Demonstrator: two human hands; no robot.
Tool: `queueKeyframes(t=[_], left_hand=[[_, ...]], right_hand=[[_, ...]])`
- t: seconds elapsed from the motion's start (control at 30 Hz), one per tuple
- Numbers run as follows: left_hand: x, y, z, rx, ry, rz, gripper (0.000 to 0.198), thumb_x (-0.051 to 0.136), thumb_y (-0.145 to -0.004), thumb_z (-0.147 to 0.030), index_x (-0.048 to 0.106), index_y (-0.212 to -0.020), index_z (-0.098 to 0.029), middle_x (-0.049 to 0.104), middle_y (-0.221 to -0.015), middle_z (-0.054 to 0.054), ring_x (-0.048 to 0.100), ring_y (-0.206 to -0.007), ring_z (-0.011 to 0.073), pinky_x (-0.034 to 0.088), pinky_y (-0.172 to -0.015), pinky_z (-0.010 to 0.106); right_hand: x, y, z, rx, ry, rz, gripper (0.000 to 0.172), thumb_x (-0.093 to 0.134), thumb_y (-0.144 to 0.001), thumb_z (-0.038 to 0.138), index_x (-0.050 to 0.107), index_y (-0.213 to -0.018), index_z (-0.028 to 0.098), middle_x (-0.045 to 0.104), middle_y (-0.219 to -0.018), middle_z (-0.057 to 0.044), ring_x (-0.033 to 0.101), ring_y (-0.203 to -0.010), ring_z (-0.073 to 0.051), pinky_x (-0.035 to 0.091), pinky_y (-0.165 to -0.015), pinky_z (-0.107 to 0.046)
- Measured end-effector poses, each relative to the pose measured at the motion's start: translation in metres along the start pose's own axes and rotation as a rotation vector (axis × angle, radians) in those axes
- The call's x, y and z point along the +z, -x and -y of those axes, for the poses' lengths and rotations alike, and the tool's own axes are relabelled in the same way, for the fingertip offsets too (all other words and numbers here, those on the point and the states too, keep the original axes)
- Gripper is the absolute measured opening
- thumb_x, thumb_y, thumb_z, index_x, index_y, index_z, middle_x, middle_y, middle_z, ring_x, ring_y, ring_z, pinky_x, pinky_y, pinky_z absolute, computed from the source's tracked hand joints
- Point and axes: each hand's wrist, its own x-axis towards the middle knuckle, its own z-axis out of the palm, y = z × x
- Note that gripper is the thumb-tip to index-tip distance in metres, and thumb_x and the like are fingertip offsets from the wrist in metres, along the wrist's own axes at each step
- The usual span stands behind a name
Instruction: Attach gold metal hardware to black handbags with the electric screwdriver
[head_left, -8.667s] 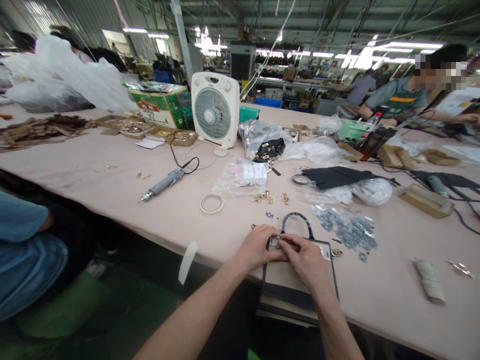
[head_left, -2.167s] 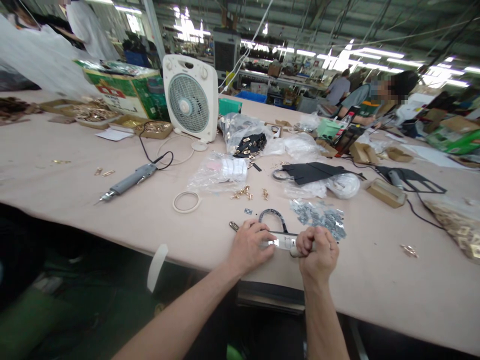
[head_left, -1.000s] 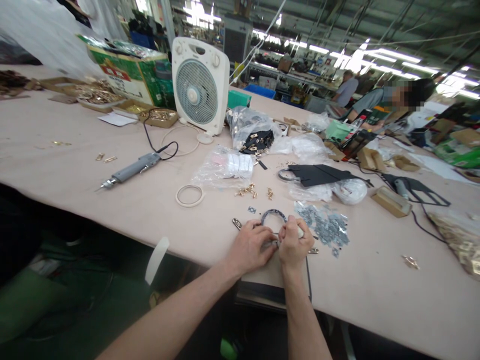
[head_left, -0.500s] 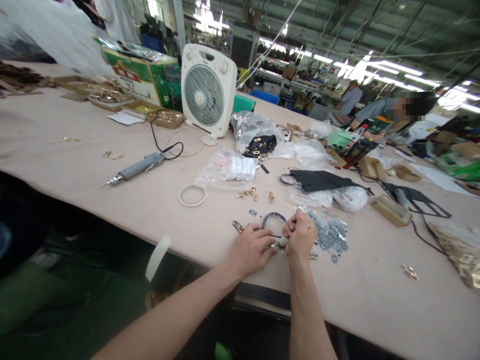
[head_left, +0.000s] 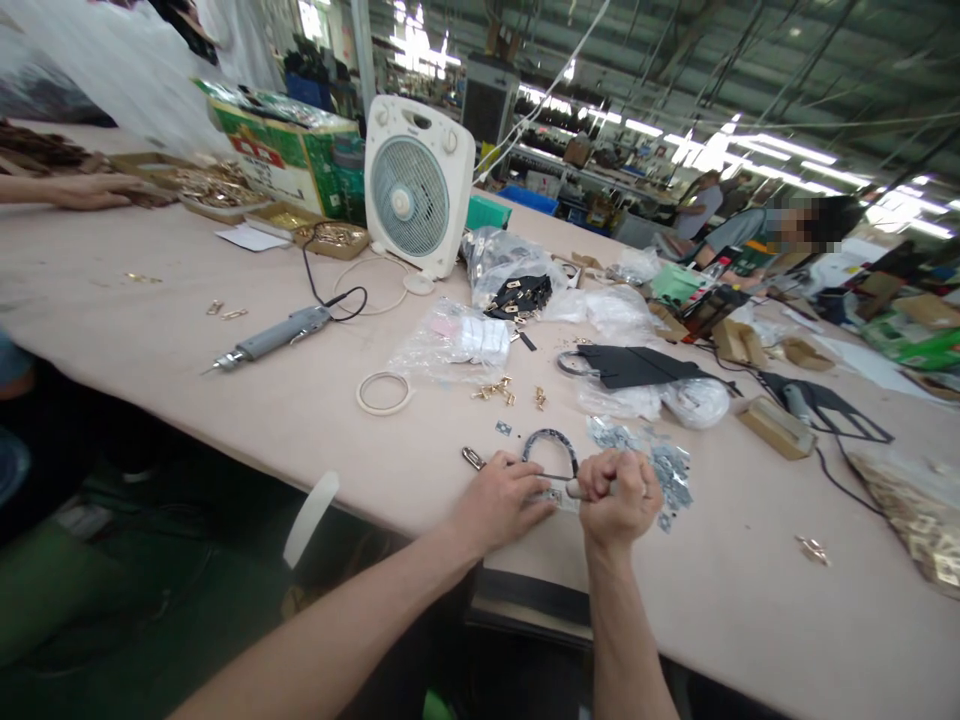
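A dark looped handle (head_left: 551,437) lies near the front table edge, with a small pale metal plate (head_left: 556,495) just below its loop. My left hand (head_left: 504,500) holds the work down there, thumb and fingers on either side of the plate's left end. My right hand (head_left: 621,495) is a fist at the plate's right end. A short pale tip (head_left: 574,489) pokes out of this fist; the rest is hidden by the fingers. Beside my left fingertips lies a metal buckle-like fitting (head_left: 473,458). Grey metal plates (head_left: 671,470) are heaped on plastic behind my right hand.
A grey electric screwdriver (head_left: 277,335), a tape roll (head_left: 383,393) and gold fittings (head_left: 495,390) lie on the table. Further back stand a white box fan (head_left: 416,190) and a green carton (head_left: 277,150). Another person's hand (head_left: 94,190) rests at the far left; a co-worker leans at right.
My right fist has turned and moved right and down, uncovering more of the metal plate. My left hand stays nearly in place. Another person's hand has come into view at far left.
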Motion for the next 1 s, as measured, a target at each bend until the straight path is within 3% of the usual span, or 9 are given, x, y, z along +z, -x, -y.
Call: queueKeyframes(t=[0.1, 0.3, 0.53, 0.7, 0.87, 1.0], left_hand=[[0.001, 0.000, 0.002, -0.011, 0.011, 0.008, 0.023, 0.074, -0.094, -0.039, 0.073, -0.110, -0.023, 0.074, -0.126, 0.004, 0.067, -0.114, 0.0201, 0.048, -0.100, 0.040], [0.003, 0.001, 0.003, -0.010, -0.026, 0.025, 0.023, 0.073, -0.094, -0.043, 0.074, -0.107, -0.024, 0.074, -0.125, 0.003, 0.067, -0.107, 0.0199, 0.048, -0.098, 0.039], [0.001, 0.001, -0.001, -0.032, -0.031, 0.034, 0.029, 0.079, -0.088, -0.045, 0.074, -0.108, -0.023, 0.074, -0.125, 0.004, 0.065, -0.107, 0.0218, 0.049, -0.096, 0.039], [0.000, 0.000, -0.004, -0.039, -0.036, 0.026, 0.029, 0.078, -0.090, -0.044, 0.075, -0.109, -0.022, 0.074, -0.124, 0.004, 0.065, -0.104, 0.0222, 0.050, -0.096, 0.040], [-0.001, 0.000, -0.004, -0.039, -0.021, 0.051, 0.035, 0.082, -0.085, -0.045, 0.074, -0.110, -0.023, 0.073, -0.124, 0.004, 0.065, -0.104, 0.0223, 0.049, -0.095, 0.039], [-0.002, 0.000, -0.004, -0.036, -0.021, 0.062, 0.031, 0.081, -0.086, -0.042, 0.073, -0.109, -0.023, 0.073, -0.121, 0.003, 0.067, -0.104, 0.0204, 0.048, -0.094, 0.037]], right_hand=[[0.004, -0.002, 0.008, -0.050, -0.025, 0.022, 0.036, 0.060, -0.097, 0.032, 0.048, -0.065, 0.021, 0.036, -0.049, 0.009, 0.030, -0.038, -0.007, 0.027, -0.038, -0.020], [-0.001, 0.015, -0.012, 0.099, 0.185, 0.068, 0.046, 0.063, -0.097, 0.037, 0.043, -0.059, 0.021, 0.040, -0.049, 0.008, 0.037, -0.038, -0.007, 0.027, -0.038, -0.022], [0.001, 0.009, 0.003, -0.054, 0.079, 0.001, 0.040, 0.064, -0.095, 0.035, 0.046, -0.062, 0.022, 0.038, -0.051, 0.008, 0.035, -0.040, -0.007, 0.028, -0.039, -0.022], [-0.008, 0.012, -0.013, 0.127, 0.114, 0.010, 0.043, 0.065, -0.095, 0.037, 0.044, -0.061, 0.021, 0.038, -0.049, 0.009, 0.033, -0.037, -0.006, 0.025, -0.036, -0.020], [-0.016, 0.019, -0.006, -0.014, -0.024, -0.041, 0.034, 0.061, -0.095, 0.030, 0.049, -0.065, 0.021, 0.037, -0.049, 0.009, 0.032, -0.038, -0.007, 0.027, -0.038, -0.020], [-0.012, 0.031, -0.002, -0.044, -0.035, 0.021, 0.033, 0.058, -0.096, 0.032, 0.051, -0.066, 0.022, 0.037, -0.049, 0.008, 0.033, -0.038, -0.008, 0.028, -0.039, -0.021]])
